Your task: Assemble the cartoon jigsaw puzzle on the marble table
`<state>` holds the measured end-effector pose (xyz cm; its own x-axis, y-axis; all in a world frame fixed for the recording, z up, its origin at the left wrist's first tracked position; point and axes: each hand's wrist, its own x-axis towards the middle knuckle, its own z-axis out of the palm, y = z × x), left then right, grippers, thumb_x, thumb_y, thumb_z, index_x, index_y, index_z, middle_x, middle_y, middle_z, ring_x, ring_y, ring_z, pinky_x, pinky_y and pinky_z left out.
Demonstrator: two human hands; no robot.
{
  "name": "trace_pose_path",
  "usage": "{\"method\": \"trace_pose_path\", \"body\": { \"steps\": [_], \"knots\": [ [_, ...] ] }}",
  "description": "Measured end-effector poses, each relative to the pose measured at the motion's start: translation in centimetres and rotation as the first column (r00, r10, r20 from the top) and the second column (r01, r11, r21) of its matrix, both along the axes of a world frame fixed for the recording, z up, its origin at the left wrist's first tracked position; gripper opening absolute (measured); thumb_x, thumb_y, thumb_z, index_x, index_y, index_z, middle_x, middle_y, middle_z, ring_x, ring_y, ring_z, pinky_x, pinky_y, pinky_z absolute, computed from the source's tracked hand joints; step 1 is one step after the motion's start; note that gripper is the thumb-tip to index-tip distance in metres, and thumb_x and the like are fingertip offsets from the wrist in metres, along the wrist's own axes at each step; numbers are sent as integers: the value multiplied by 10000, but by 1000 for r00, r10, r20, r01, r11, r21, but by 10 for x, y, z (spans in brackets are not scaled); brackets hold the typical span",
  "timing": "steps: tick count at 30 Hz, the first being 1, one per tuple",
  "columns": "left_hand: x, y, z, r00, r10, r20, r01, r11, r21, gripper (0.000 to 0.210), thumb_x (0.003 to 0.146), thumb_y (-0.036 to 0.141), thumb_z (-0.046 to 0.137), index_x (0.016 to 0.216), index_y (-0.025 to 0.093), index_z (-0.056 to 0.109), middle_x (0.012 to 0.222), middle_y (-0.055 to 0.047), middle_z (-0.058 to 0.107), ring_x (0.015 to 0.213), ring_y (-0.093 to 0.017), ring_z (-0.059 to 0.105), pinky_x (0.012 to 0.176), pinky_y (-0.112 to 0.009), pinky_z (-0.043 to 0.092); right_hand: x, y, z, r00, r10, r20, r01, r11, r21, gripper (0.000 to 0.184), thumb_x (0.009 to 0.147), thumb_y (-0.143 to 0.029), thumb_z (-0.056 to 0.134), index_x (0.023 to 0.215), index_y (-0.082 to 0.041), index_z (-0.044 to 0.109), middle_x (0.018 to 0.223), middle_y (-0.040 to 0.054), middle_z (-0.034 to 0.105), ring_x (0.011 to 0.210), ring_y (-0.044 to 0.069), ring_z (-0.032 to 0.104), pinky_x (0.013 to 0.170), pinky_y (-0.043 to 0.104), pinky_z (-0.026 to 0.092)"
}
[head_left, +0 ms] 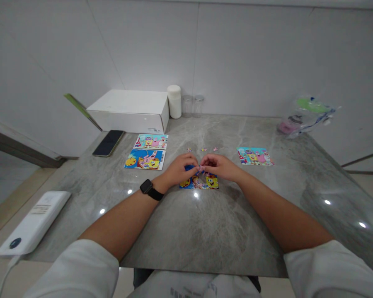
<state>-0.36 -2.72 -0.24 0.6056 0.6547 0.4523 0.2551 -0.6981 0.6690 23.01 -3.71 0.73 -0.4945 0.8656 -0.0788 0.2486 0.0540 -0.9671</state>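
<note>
My left hand and my right hand meet over the middle of the table, fingertips pinched together. Between them is a small pinkish jigsaw piece, which both hands seem to grip; its outline is partly covered by my fingers. Just below lies a partly assembled cartoon jigsaw puzzle, with blue and yellow parts showing and its upper part hidden by my hands. Beyond my fingers are three loose spots of jigsaw pieces, at the left, middle and right.
Two cartoon picture cards lie to the left, and an assembled-looking cartoon picture to the right. A phone, white box, white bottle, two glasses, plastic bag and cabled white power bank stand around.
</note>
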Motion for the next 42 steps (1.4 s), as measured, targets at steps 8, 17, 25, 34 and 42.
{"method": "trace_pose_path", "body": {
  "steps": [8, 17, 25, 34, 42],
  "knots": [
    [-4, -2, -1, 983, 20, -182, 7, 989, 147, 233, 986, 321, 617, 847, 200, 759, 1018, -74, 690, 957, -209, 648, 921, -385, 504, 12, 5, 2, 982, 29, 186, -48, 994, 99, 165, 837, -376, 759, 881, -217, 772, 768, 8, 763, 697, 172, 688, 681, 293, 535],
    [-5, -3, 1, 975, 34, -221, 1, 987, 160, 204, 966, 317, 618, 873, 215, 768, 999, -70, 702, 968, -222, 643, 954, -409, 474, 7, -1, 0, 891, 19, 454, -157, 951, 266, 115, 839, -222, 734, 897, -244, 830, 813, -5, 795, 727, 163, 672, 679, 268, 444],
    [-5, -4, 3, 970, -11, -241, 51, 986, 158, 220, 971, 326, 617, 868, 216, 777, 965, -64, 713, 942, -215, 656, 918, -394, 473, 5, 0, -3, 852, -8, 523, -195, 923, 332, 137, 835, -173, 738, 890, -249, 838, 804, 0, 773, 724, 163, 643, 689, 272, 407],
    [-5, -6, 5, 963, -40, -266, 85, 983, 160, 180, 955, 307, 647, 900, 236, 803, 980, -58, 728, 959, -219, 662, 938, -400, 470, 11, 5, 2, 838, -89, 538, -170, 895, 412, 106, 838, -164, 748, 870, -242, 811, 826, 14, 741, 745, 164, 630, 716, 278, 416],
    [-6, -5, 1, 935, -59, -348, 137, 969, 206, 196, 981, 328, 659, 1040, 299, 843, 1042, -57, 729, 1008, -229, 663, 932, -404, 442, 14, 4, 1, 804, -52, 593, -204, 912, 357, 72, 806, -247, 825, 843, -224, 768, 751, -5, 711, 668, 150, 600, 647, 275, 379]
  ]
}}
